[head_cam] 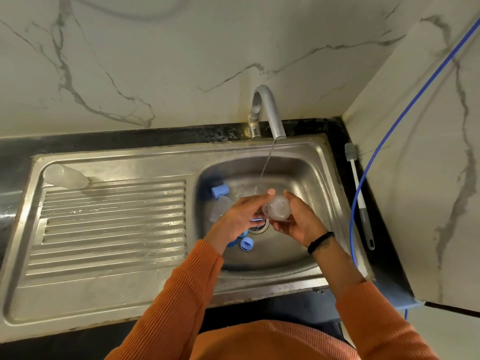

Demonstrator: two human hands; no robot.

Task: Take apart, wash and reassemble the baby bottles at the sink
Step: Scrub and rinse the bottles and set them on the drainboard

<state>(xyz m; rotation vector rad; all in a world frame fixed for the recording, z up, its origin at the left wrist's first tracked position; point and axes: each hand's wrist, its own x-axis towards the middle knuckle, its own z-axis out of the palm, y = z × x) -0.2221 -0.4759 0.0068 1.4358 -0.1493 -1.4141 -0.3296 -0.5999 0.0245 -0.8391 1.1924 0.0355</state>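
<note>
Support: stainless steel sink unit [109,294] set into a black stone counter [155,137].
Drainboard: clear plastic bottle [66,176] lying down.
Counter: grey-handled white bottle brush [359,196].

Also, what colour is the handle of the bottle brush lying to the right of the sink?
The bottle brush has a white handle with a grey grip end, seen in the head view.

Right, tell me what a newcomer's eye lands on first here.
First, the two hands over the sink: the left hand and right hand hold a clear bottle under the running tap. Next, the blue caps in the basin stand out, with another bottle lying on the drainboard and a brush on the counter at right.
</note>
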